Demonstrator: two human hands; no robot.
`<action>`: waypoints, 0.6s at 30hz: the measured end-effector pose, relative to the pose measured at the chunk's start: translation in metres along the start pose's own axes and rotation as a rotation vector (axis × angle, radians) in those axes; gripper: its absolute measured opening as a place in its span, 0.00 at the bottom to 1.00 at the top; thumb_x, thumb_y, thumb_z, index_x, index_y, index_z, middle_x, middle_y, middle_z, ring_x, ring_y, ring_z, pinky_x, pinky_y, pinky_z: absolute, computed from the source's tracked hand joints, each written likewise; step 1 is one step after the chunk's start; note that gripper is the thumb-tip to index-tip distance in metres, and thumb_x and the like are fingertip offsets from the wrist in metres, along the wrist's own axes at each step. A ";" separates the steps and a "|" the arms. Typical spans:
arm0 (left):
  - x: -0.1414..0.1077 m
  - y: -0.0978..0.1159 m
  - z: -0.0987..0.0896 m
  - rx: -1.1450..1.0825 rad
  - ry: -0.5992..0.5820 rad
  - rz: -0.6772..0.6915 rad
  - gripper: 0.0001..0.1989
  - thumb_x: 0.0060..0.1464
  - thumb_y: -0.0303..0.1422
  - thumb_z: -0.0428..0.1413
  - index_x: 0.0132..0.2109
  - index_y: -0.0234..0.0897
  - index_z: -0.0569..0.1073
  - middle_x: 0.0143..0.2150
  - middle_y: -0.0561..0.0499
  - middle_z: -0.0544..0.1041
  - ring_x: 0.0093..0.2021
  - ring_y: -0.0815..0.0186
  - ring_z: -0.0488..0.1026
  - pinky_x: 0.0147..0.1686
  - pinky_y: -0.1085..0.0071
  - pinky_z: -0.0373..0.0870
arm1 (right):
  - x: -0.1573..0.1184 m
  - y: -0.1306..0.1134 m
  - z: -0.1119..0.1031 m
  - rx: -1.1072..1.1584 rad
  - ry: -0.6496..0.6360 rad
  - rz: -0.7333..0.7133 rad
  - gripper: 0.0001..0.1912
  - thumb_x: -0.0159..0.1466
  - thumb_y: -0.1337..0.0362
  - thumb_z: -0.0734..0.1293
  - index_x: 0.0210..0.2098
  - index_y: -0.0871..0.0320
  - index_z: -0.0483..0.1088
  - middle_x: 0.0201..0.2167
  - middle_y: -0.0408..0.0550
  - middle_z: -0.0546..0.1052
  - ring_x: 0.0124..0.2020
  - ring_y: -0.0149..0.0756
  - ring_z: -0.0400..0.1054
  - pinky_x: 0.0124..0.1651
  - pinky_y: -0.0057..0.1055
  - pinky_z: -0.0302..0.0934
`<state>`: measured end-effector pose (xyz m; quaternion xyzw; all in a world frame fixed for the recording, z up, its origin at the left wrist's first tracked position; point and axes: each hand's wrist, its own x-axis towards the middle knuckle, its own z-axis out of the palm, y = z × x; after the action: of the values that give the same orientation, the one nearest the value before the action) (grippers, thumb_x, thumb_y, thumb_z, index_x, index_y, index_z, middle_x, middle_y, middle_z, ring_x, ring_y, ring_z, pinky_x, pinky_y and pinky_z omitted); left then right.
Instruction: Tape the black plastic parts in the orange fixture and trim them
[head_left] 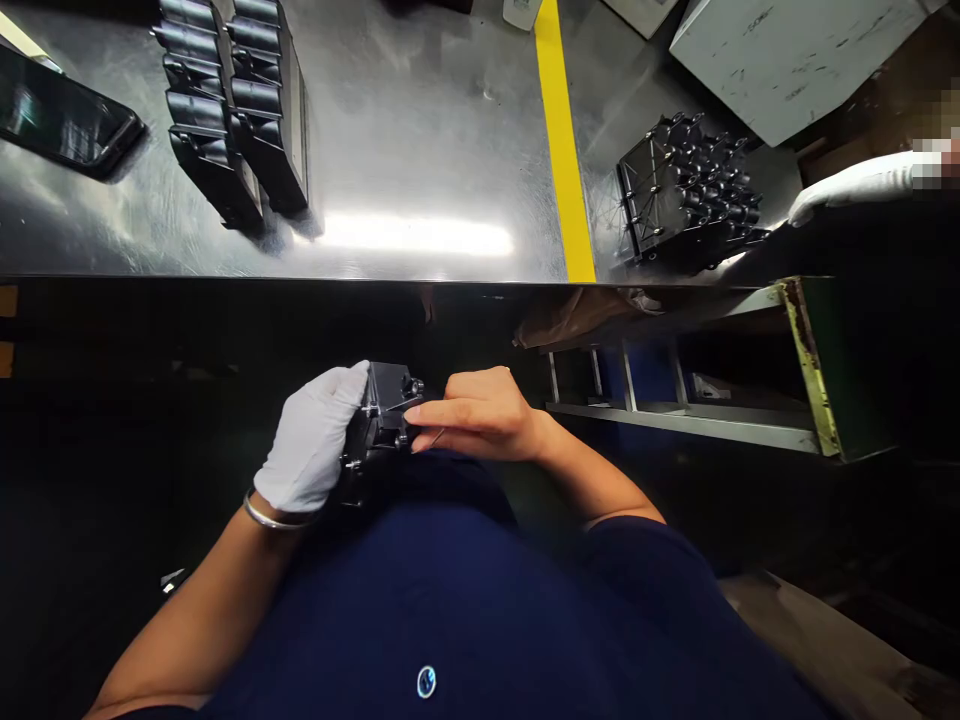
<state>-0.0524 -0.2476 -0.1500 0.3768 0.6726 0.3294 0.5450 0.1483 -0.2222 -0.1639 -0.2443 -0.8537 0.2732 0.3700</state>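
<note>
A black moulded part (390, 388) with small posts is held in front of my body, below the table edge. My left hand (309, 438), in a white glove, is wrapped round its left side. On the right side of the part, my bare right hand (480, 415) has its index finger against the part's posts. A thin, light-coloured sliver shows by the right fingertips, too small to name. The lower end of the part is dark and hard to make out.
A metal table (420, 130) carries two black part stacks (266, 110), a phone (67, 115), yellow tape (564, 150) and a cluster of black parts (690, 190). A person's white-gloved hand (855, 187) is beside that cluster. A metal rack (720, 425) stands lower right.
</note>
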 end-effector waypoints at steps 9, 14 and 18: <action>0.001 -0.001 0.001 0.054 0.051 0.025 0.19 0.56 0.47 0.53 0.28 0.37 0.72 0.26 0.52 0.72 0.26 0.69 0.65 0.25 0.75 0.64 | 0.005 0.000 0.003 -0.111 0.043 -0.042 0.18 0.66 0.53 0.66 0.26 0.59 0.69 0.17 0.39 0.66 0.19 0.24 0.58 0.25 0.24 0.52; 0.000 0.002 -0.002 0.164 0.128 0.052 0.20 0.56 0.48 0.52 0.27 0.36 0.72 0.26 0.53 0.71 0.28 0.68 0.66 0.26 0.74 0.63 | 0.006 -0.004 0.003 -0.147 0.000 0.038 0.25 0.65 0.44 0.63 0.27 0.61 0.69 0.19 0.41 0.66 0.21 0.26 0.59 0.26 0.26 0.51; 0.000 -0.002 -0.002 0.186 0.212 0.085 0.21 0.54 0.50 0.53 0.28 0.36 0.72 0.25 0.54 0.70 0.27 0.69 0.64 0.26 0.74 0.62 | 0.006 -0.005 0.007 -0.226 -0.090 0.079 0.30 0.66 0.40 0.58 0.21 0.59 0.64 0.19 0.41 0.63 0.22 0.27 0.57 0.26 0.28 0.46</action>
<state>-0.0547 -0.2484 -0.1510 0.4172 0.7375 0.3264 0.4189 0.1383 -0.2240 -0.1613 -0.3055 -0.8845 0.2002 0.2901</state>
